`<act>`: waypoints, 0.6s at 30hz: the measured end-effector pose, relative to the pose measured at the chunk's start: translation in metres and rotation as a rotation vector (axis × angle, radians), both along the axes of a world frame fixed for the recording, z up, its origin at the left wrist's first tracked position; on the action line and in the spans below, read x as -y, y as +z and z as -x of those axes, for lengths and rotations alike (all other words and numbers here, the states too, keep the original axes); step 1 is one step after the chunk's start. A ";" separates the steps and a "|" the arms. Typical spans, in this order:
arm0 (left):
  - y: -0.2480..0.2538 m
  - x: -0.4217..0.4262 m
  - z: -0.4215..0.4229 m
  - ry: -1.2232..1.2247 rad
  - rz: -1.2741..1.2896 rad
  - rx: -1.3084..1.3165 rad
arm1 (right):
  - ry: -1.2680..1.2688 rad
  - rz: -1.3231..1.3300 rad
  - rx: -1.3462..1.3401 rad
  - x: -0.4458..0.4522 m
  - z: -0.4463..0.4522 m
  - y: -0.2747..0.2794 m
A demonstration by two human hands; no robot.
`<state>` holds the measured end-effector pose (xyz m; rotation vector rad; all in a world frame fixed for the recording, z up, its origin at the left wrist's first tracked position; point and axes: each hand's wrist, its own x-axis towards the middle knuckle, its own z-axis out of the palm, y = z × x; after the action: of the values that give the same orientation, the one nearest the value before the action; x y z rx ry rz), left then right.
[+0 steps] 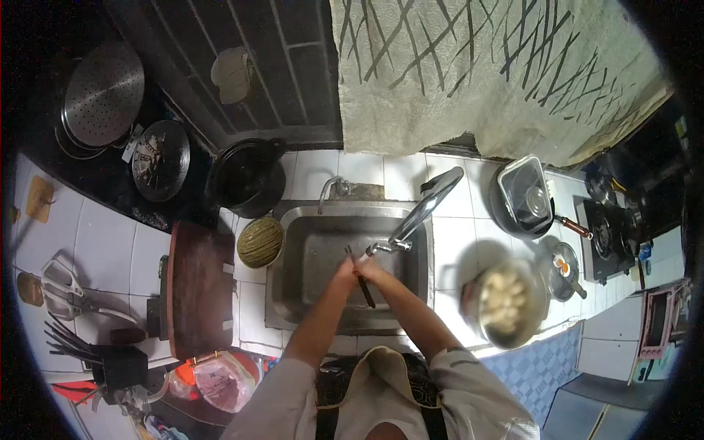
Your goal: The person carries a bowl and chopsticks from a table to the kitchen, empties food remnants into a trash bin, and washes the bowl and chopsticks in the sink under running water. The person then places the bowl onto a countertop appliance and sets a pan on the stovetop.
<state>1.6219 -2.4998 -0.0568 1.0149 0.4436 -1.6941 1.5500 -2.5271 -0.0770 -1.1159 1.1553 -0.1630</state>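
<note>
Over the steel sink [274,297], my left hand [345,273] and my right hand [371,269] meet beneath the spout of the chrome faucet [411,229]. Both are closed around a slim utensil with a dark handle [366,292]. The handle points down toward me, and a thin end sticks out past my fingers on the far side. Its working part is mostly covered, so I cannot tell its exact kind. A small second tap [328,192] stands behind the sink.
A green woven-looking bowl [259,243] and a dark pot [250,178] sit left of the sink, near an upright wooden board [199,290]. To the right are a bowl of pale round pieces [506,301], a pan with a clear container [525,196] and a stove [605,238].
</note>
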 end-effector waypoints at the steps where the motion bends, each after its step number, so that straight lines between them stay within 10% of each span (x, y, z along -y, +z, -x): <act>1: -0.114 0.000 -0.014 -0.041 0.069 0.043 | 0.002 0.152 0.140 -0.011 0.008 0.035; 3: -0.075 0.005 -0.014 -0.011 -0.010 0.231 | 0.002 0.302 0.270 -0.020 0.017 0.089; 6: -0.101 0.015 -0.007 0.098 -0.194 0.392 | 0.026 -0.166 -0.103 -0.029 0.029 0.090; 8: -0.145 0.022 -0.011 -0.095 -0.358 0.388 | 0.790 0.597 -0.338 -0.030 0.044 0.026; 12: -0.128 0.013 -0.011 -0.062 -0.278 0.319 | 0.612 0.601 -0.327 -0.041 0.056 0.112; 18: -0.165 -0.009 0.025 -0.199 -0.109 0.554 | 0.234 0.417 -0.143 -0.047 0.053 0.100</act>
<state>1.5968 -2.4912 -0.2214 1.5877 0.0720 -1.4837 1.4965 -2.4804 0.0235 -1.6449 1.1344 -0.1475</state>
